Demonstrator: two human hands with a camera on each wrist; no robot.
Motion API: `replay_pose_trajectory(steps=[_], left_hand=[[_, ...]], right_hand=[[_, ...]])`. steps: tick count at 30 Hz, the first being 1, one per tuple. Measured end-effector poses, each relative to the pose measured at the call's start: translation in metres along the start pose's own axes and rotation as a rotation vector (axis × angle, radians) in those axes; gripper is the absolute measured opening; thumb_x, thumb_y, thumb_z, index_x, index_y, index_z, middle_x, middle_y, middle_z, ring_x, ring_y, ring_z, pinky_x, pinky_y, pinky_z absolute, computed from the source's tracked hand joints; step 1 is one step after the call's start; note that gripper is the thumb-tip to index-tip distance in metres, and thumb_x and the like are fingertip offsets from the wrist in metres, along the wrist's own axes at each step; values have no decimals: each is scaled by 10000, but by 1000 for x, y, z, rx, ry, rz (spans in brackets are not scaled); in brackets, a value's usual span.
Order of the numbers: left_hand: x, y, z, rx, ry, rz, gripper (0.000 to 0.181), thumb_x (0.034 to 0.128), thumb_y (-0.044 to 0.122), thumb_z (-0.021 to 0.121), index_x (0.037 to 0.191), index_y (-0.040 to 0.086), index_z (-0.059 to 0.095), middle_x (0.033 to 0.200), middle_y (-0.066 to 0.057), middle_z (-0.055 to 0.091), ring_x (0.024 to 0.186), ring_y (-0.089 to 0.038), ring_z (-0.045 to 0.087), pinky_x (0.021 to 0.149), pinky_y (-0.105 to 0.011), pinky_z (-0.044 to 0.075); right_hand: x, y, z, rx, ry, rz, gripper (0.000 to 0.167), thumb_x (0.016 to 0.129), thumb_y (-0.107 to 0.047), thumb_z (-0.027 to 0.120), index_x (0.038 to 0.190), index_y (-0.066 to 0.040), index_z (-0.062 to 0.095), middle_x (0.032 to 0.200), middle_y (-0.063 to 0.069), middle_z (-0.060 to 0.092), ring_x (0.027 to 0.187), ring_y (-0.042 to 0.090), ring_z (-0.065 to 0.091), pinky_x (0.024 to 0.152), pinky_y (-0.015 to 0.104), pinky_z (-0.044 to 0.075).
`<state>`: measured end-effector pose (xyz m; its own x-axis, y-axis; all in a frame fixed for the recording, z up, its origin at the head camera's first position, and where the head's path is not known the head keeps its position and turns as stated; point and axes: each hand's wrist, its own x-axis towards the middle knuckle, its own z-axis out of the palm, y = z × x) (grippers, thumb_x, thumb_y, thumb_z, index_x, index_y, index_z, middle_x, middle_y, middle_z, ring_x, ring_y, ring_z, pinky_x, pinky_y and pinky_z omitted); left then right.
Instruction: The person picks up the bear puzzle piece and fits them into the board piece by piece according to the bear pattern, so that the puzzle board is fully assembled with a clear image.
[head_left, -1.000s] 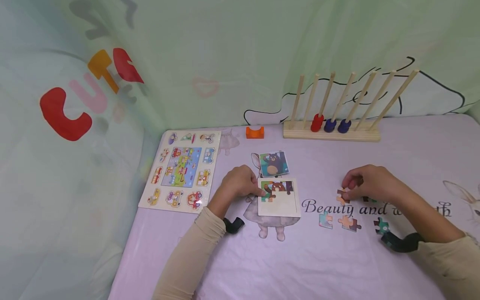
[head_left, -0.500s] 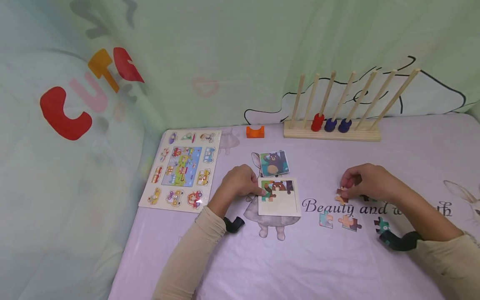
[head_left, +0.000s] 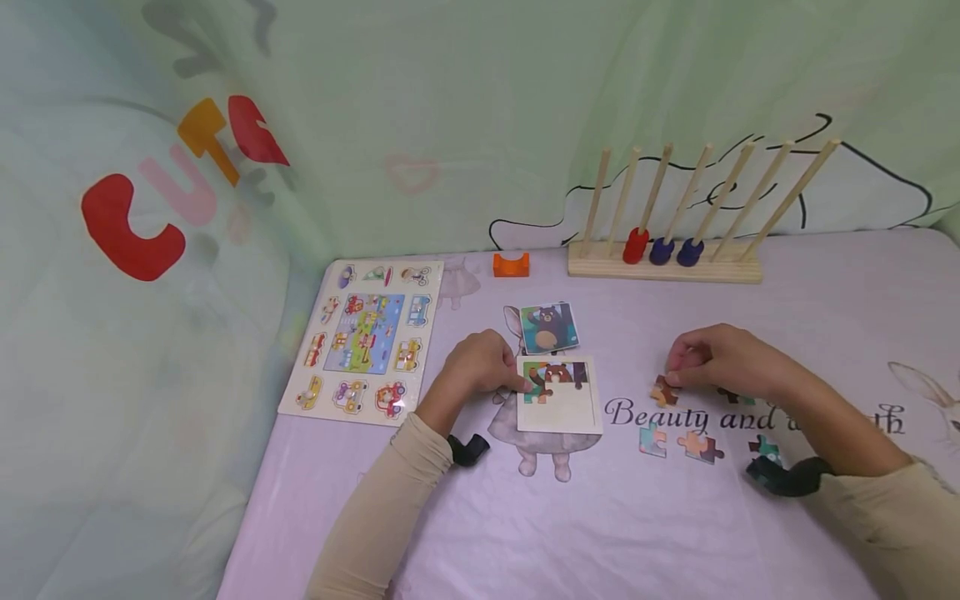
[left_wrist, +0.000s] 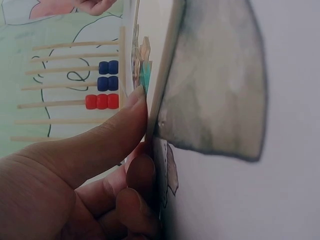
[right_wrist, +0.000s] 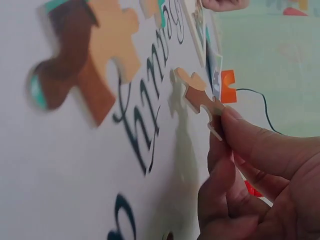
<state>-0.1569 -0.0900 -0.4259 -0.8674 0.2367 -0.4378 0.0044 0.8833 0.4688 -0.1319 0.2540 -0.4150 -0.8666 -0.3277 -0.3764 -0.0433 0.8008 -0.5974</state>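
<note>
My left hand (head_left: 480,362) pinches the left edge of a small square puzzle board (head_left: 558,418), thumb on top and fingers at the side and underneath. Fitted pieces along the board's top and upper left show part of a brown bear; the rest is bare wood. In my right hand (head_left: 731,362), a brown and peach jigsaw piece (right_wrist: 197,95) is pinched between thumb and fingers, raised off the cloth to the right of the board. Below that hand lie several loose jigsaw pieces (head_left: 702,447), one partly hidden by the wrist. A bear picture card (head_left: 550,327) lies just behind the board.
A peg puzzle with vehicles (head_left: 303,398) lies at the left. At the back stand an orange block (head_left: 511,266) and a wooden rod stand (head_left: 663,271) with red and blue beads. Curtains border the cloth-covered table (head_left: 600,533) behind and at left.
My right hand has shifted a little left toward the board with the jigsaw piece, whose face has turned more into view. The left hand has stayed at the board's edge.
</note>
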Motion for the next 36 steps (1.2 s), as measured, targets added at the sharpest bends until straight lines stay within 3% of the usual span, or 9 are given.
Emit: replay_pose_trajectory(steps=[17,36], left_hand=[[1,-2,1,2,1,7,332,764,382,901,652,160,681,570,31,564,588,-134,524,517,-269,350],[0,0,-1,1,-4,1,328,758,383,906,672,160,681,596,17,588,597,-143,541,516,-266,362]], right_hand=[[14,-29,8,139,-73,-29,221,906,-290,779,985,-102,696,799,29,696,717,185,599,657,292,465],[32,-57,23,143,-94,-102,148,913,-252,774,963,-124,719,736,16,652,747,203,577,735,344,448]])
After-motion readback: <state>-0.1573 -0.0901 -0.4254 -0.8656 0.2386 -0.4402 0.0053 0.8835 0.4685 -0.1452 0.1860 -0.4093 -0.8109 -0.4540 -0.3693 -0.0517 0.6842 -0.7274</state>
